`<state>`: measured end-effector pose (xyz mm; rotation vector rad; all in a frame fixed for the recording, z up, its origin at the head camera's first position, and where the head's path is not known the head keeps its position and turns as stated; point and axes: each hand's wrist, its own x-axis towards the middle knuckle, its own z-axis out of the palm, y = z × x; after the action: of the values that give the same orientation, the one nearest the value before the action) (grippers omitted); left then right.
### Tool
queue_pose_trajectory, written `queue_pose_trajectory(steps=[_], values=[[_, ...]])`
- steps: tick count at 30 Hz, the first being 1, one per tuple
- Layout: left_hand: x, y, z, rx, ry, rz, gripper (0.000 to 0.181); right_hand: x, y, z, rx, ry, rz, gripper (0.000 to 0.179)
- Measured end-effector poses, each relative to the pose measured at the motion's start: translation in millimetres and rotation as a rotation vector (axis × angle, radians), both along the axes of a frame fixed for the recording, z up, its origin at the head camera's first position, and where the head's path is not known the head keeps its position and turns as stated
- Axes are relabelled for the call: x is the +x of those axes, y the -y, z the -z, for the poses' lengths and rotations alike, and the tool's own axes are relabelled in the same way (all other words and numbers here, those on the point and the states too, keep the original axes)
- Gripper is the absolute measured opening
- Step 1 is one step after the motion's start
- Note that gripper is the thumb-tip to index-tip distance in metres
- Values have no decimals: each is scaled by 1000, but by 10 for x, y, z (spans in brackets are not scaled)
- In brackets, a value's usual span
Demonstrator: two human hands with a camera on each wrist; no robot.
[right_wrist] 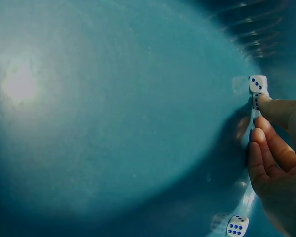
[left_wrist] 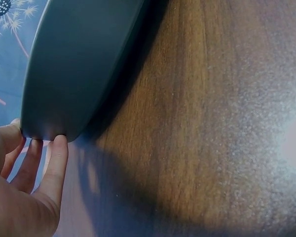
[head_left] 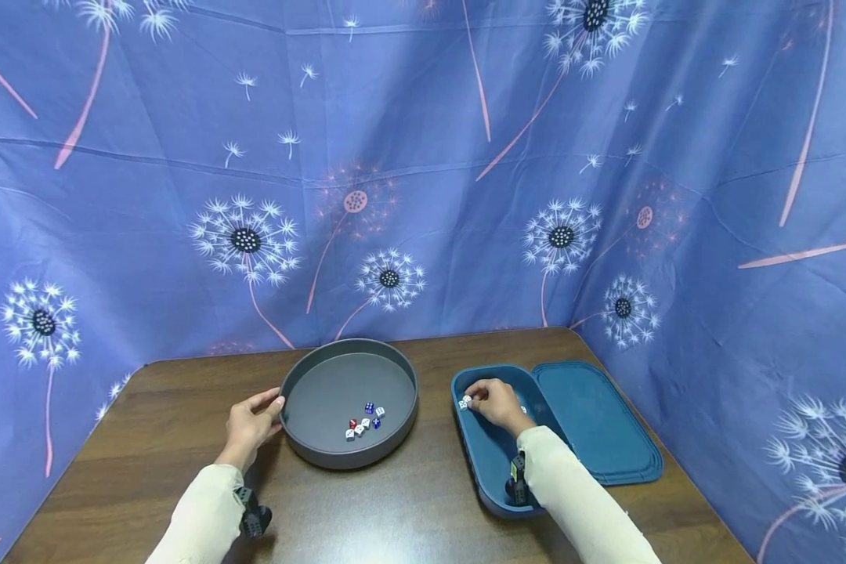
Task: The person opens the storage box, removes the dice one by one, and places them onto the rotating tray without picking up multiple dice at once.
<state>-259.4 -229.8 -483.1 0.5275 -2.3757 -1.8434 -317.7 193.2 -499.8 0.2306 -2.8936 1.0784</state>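
Observation:
My left hand [head_left: 248, 427] holds the left edge of a round dark grey tray [head_left: 345, 376]. In the left wrist view its thumb is at the rim and its fingertips touch the outer wall [left_wrist: 74, 74]. White, blue and red dice [head_left: 365, 424] lie in the tray's front part. My right hand [head_left: 497, 405] reaches into a deep blue plastic box [head_left: 489, 458] and pinches a white die [right_wrist: 256, 101] near the box wall. Another white die [right_wrist: 258, 84] sits right against it. A further white die [right_wrist: 237, 225] lies lower in the right wrist view.
The box's flat blue lid [head_left: 599, 423] lies on the wooden table [head_left: 366, 509], along the box's right side. A blue curtain with dandelion prints [head_left: 430, 172] hangs behind the table and along its right side.

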Motion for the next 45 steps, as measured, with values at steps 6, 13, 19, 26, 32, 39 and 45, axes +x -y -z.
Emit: queue_pose_trajectory(steps=[6, 13, 19, 26, 32, 39, 45], values=[[-3, -4, 5, 1, 9, 9, 41, -4, -10, 12, 1, -28, -3, 5], [-7, -28, 5, 3, -11, 3, 40, -3, -27, -13, 43, -10, 2, 5], [-9, -44, 17, 12, -21, 2, 39, 18, -60, -19, 98, -35, -17, 9], [-11, -45, 20, 18, -18, 3, 40, 36, -123, -56, 94, -22, -15, 10], [-1, -28, 3, 14, -30, -9, 40, 23, -180, -178, 98, -30, -39, 10], [6, -14, -7, 12, -27, -11, 40, 43, -139, -438, 79, -103, -127, 9], [21, 2, 4, 9, -15, -7, 41, 122, 115, -678, 44, -161, -212, 8]])
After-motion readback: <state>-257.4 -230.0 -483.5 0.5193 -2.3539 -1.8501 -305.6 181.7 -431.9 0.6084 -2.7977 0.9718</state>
